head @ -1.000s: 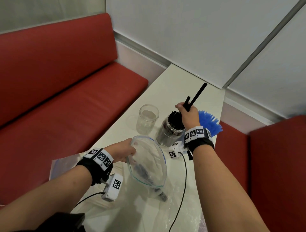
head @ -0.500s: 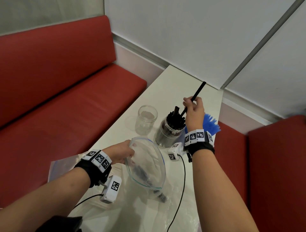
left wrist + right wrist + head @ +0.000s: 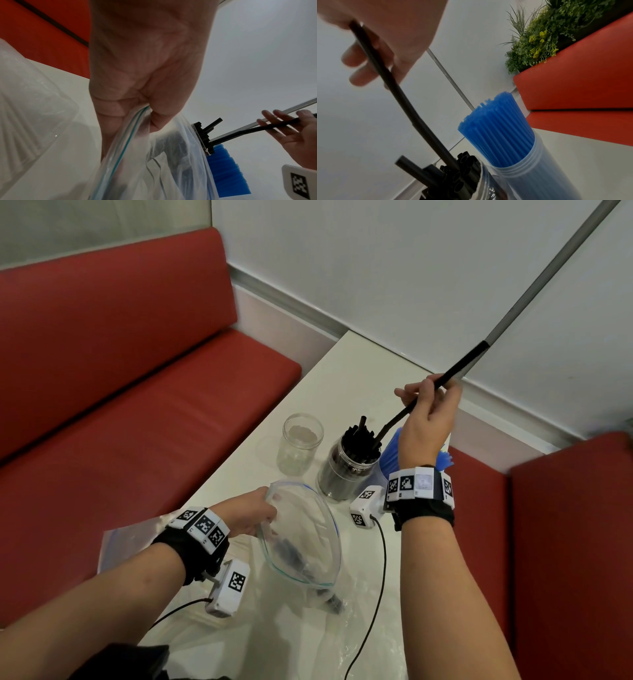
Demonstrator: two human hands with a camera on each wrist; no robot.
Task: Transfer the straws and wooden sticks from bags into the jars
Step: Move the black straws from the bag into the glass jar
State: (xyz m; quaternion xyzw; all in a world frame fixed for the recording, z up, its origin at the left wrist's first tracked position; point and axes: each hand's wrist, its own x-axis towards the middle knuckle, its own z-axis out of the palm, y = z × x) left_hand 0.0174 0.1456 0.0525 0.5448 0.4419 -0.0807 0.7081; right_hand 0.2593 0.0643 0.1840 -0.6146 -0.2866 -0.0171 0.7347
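A long black plastic straw (image 3: 442, 381) is pinched in the right hand (image 3: 423, 422), its lower end lodged among the black straws packed in the clear glass jar (image 3: 346, 474). Just beside that jar, a clear plastic container of blue straws (image 3: 501, 136) stands full. The rim of a clear zip-lock bag (image 3: 301, 539) is gripped by the left hand (image 3: 251, 513) and held wide; a few dark straws can be made out inside. An empty clear glass jar (image 3: 299, 445) awaits filling. No wooden sticks are visible, so roughly half is judged done.
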